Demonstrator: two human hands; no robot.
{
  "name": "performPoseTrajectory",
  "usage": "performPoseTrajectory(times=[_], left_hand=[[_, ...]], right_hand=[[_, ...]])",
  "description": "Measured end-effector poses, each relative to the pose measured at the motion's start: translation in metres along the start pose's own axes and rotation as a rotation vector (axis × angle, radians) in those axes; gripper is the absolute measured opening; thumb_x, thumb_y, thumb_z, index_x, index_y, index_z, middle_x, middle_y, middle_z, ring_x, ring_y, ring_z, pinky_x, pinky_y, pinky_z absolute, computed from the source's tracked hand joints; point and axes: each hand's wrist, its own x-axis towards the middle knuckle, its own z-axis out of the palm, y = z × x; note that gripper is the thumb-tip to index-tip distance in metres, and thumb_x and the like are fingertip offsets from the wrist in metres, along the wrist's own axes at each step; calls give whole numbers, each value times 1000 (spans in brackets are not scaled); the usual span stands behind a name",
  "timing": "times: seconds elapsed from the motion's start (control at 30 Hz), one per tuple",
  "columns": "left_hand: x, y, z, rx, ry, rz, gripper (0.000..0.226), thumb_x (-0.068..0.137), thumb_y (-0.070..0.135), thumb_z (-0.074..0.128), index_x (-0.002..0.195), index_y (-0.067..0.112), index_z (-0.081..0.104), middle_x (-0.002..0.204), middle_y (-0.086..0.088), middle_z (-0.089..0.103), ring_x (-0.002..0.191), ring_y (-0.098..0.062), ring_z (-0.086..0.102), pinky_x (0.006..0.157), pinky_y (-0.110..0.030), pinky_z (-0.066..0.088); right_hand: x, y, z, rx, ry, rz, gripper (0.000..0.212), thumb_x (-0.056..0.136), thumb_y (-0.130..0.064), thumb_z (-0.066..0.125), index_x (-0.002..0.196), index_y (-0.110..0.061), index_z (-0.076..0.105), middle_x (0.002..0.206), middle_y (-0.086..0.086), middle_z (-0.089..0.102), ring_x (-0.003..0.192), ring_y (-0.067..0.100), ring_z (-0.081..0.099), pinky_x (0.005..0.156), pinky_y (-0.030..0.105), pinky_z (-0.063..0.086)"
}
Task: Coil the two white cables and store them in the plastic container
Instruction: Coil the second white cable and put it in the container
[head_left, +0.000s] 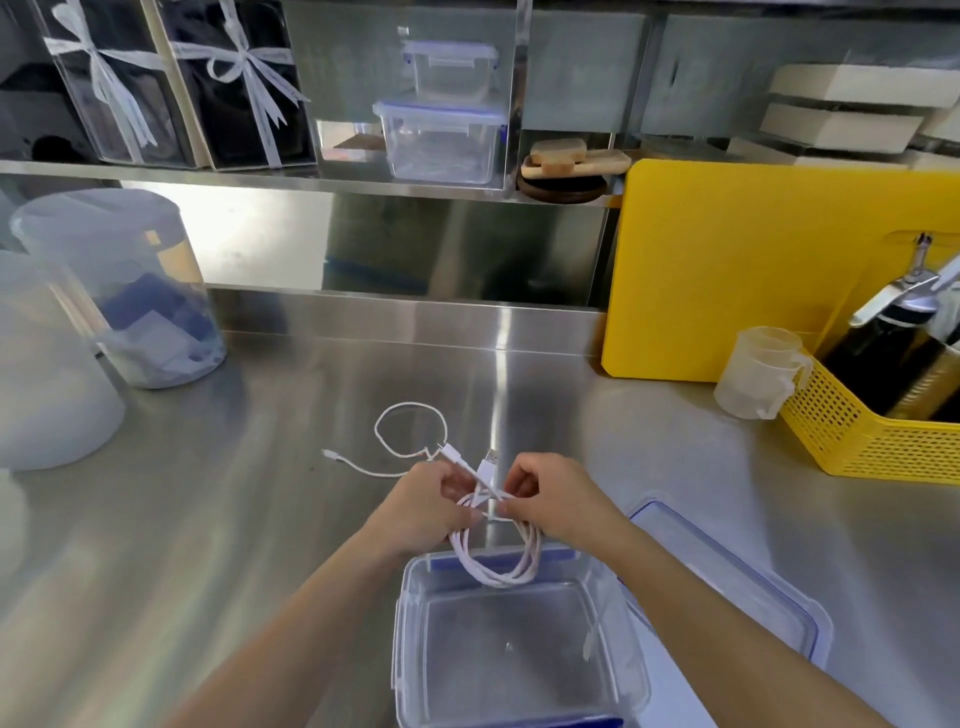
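A coiled white cable hangs in loops between my two hands, above the far rim of the clear plastic container. My left hand pinches the coil's left side. My right hand pinches the top of the coil, where its USB plug sticks up. The container stands open with nothing in it at the near edge of the steel counter. A second white cable lies loose on the counter just beyond my hands, one loop and a free end pointing left.
The container's blue-rimmed lid lies to its right. A yellow basket with bottles and a plastic measuring cup stand at the right, before a yellow cutting board. Frosted jars stand at the left. Shelves behind hold boxes.
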Motion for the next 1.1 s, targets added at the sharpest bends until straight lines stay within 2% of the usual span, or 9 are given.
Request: performPoseTrajectory(times=[0.17,0.37,0.43,0.57,0.67,0.77,0.87,1.0,1.1], left_hand=[[-23,-20,13,328,99,-48,18,71,17,73,79,18,57,74,4,59,77,-21,59,70,-30,45],[-45,-39,31,252,288,-122,56,75,16,70,109,21,25,85,-4,67,81,-28,63,67,-33,43],[-48,-45,38,404,299,-38,61,79,11,62,122,26,21,93,-5,69,84,-29,64,69,-34,47],[-52,-49,52,781,222,59,37,87,8,49,121,16,38,119,-3,59,106,-23,57,76,-31,47],[-53,-49,57,984,228,118,40,88,9,47,127,14,38,123,-6,56,113,-24,52,86,-32,46],[-56,-52,59,1085,270,208,52,52,12,81,101,11,65,85,-9,69,77,-24,64,66,-31,53],[-55,-62,64,1157,247,218,50,29,7,84,77,13,72,65,-7,67,58,-23,63,54,-30,53],[-51,-72,67,1199,149,220,54,29,16,87,81,15,72,66,-3,68,57,-20,65,55,-30,55],[-52,-66,66,1173,56,193,46,63,19,77,107,13,63,94,-4,69,76,-22,70,67,-30,55]], right_hand=[[-17,10,28,-14,-66,44,15,72,-16,73,68,-17,59,64,1,61,61,17,56,62,34,52],[-27,19,53,5,-87,99,18,72,-18,75,68,-16,58,59,-5,55,56,13,53,57,28,48],[-28,20,57,12,-98,107,16,73,-20,75,72,-14,59,58,-6,54,55,11,51,54,25,43],[-29,23,64,-26,-116,120,17,75,-21,73,71,-18,56,63,-5,55,61,15,52,60,28,43],[-28,27,70,-34,-122,129,26,76,-18,72,65,-23,48,61,-7,52,62,16,51,60,28,43],[-30,30,77,-45,-133,125,18,77,-19,70,74,-19,53,64,-7,52,65,15,51,58,24,40],[-31,35,84,-106,-105,112,12,80,-22,67,80,-17,56,76,-1,59,74,18,56,68,30,47],[-33,42,91,-159,-111,127,12,88,-23,58,97,-15,59,95,7,68,86,22,63,83,35,53],[-35,47,93,-180,-125,140,14,91,-24,54,101,-16,60,100,7,68,88,21,63,82,30,50]])
